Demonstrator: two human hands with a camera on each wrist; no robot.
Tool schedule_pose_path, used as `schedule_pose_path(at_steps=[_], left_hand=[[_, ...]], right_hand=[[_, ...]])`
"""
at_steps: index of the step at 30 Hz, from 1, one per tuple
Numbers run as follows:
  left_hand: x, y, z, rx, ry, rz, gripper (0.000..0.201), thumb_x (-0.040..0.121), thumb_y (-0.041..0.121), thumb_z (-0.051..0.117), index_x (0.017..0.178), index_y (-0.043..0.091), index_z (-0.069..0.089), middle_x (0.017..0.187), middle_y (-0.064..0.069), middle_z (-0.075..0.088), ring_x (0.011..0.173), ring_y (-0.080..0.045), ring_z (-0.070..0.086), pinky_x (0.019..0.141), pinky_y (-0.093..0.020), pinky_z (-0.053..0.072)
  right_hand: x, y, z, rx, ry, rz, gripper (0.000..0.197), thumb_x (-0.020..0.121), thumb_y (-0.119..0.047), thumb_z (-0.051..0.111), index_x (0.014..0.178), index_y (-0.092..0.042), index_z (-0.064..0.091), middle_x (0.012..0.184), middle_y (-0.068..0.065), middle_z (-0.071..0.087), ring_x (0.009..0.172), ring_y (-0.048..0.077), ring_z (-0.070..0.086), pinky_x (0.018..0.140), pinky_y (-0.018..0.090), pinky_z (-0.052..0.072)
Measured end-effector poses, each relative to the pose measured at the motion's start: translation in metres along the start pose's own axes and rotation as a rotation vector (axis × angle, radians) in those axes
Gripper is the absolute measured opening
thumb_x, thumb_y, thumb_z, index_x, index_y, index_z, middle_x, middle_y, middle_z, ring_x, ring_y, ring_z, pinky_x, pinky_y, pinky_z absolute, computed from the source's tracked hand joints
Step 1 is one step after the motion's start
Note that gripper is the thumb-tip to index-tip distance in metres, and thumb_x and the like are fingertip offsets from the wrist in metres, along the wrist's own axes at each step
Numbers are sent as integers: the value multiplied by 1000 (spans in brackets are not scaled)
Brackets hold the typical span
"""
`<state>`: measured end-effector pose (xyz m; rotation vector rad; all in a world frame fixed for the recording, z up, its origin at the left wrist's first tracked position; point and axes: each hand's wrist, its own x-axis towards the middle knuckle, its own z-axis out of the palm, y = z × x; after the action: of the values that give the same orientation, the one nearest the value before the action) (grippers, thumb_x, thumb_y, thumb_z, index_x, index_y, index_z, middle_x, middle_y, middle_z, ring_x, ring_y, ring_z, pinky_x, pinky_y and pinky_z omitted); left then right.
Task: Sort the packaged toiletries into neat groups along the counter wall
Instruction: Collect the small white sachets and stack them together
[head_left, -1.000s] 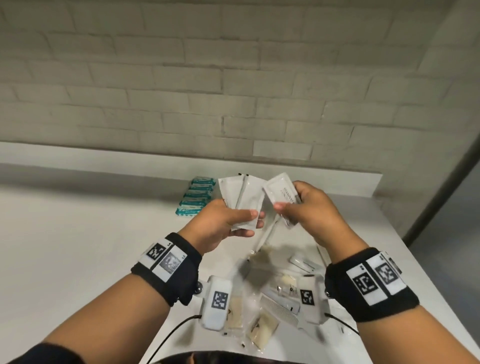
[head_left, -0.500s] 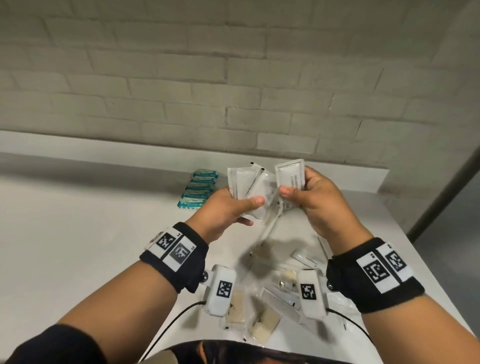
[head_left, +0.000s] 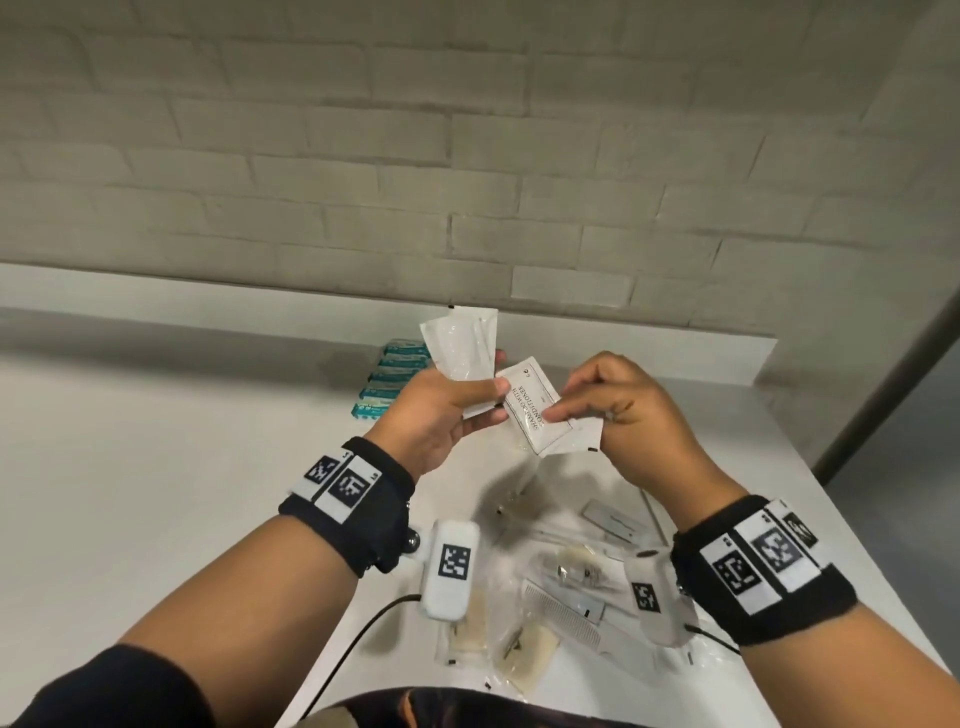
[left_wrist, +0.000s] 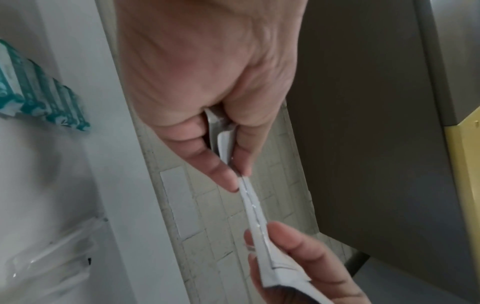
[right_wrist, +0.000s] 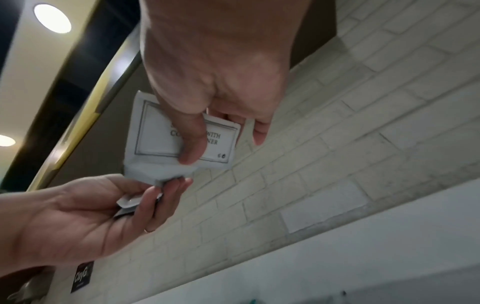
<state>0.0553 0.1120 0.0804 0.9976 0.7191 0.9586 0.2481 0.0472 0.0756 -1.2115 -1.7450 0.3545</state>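
My left hand (head_left: 485, 400) holds a fan of clear and white flat packets (head_left: 460, 345) upright above the counter. My right hand (head_left: 563, 408) pinches a small stack of white shampoo-with-conditioner sachets (head_left: 535, 410) between thumb and fingers, tilted toward the left hand. In the left wrist view the sachets (left_wrist: 255, 218) run edge-on from my left fingertips (left_wrist: 228, 181) to my right hand (left_wrist: 298, 257). In the right wrist view the printed sachet (right_wrist: 161, 133) sits under my right thumb, and its lower corner touches my left hand (right_wrist: 166, 185).
Several teal boxes (head_left: 392, 382) lie in a row by the low ledge under the brick wall (head_left: 467, 156). A loose pile of clear-wrapped toiletries (head_left: 571, 566), with a white comb (head_left: 566, 608), lies on the white counter (head_left: 156, 467) near me. The counter ends at right.
My right hand has lowered and tipped the sachets from upright to slanted, below the left hand's packets. My left hand has lifted its packets a little higher.
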Motion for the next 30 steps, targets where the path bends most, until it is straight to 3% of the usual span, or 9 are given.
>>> schedule_pose_path(at_steps=[3,6,9,13,16,19,23,27,30], left_hand=[[3,-1,-3,-5,47,64,24,85,-8,61,102,9,65,85,-3,74,74,-13,72,63,-23,58],[4,0,-7,28,114,126,20,86,-8,61,96,9,66,82,-3,73,71,-13,71,64,-23,58],[5,0,-6,18,144,176,18,86,-6,61,96,8,67,88,-6,72,78,-17,70,68,-24,59],[9,-1,3,-213,174,205,20,88,-4,61,105,6,64,95,-6,71,84,-14,69,69,-24,58],[9,-6,14,-311,168,103,15,88,0,62,102,3,65,94,-9,71,77,-16,71,65,-24,59],[2,-19,22,-128,96,-31,11,86,8,67,96,5,68,93,-11,73,78,-18,71,61,-24,57],[-6,-31,31,-28,-9,-104,8,88,4,62,87,6,70,82,-8,74,75,-20,73,62,-23,55],[-10,-28,30,27,-59,-129,9,88,3,63,92,8,69,81,-6,74,72,-18,73,56,-19,55],[-11,-21,22,-10,-64,-137,11,88,17,66,98,14,65,80,-3,70,78,-19,72,55,-19,54]], right_hand=[[-2,5,-7,-70,-25,132,51,73,18,67,90,-30,71,86,-8,59,82,6,61,75,15,49],[-3,9,-19,-25,-2,394,23,85,-1,64,88,-24,62,81,-2,63,77,19,61,78,39,52],[-2,5,-30,166,59,507,15,92,-7,59,94,-22,59,82,-1,66,77,19,61,71,35,51],[-1,-11,-8,438,-65,600,10,95,-8,54,101,-17,55,89,12,68,78,32,66,68,40,54],[5,-16,15,510,-30,625,15,97,-14,51,112,-19,54,104,12,69,90,35,69,70,44,56],[23,-16,18,569,173,586,25,96,-17,53,121,-13,54,112,13,69,100,33,68,80,51,57],[38,-20,21,635,292,580,25,88,-4,64,107,-12,49,109,16,66,99,32,66,89,50,53],[40,-19,24,655,346,578,55,79,8,70,120,-14,42,104,9,65,91,26,67,82,42,56],[40,-10,7,737,427,600,48,81,7,67,123,-5,48,96,9,67,76,23,68,65,36,57]])
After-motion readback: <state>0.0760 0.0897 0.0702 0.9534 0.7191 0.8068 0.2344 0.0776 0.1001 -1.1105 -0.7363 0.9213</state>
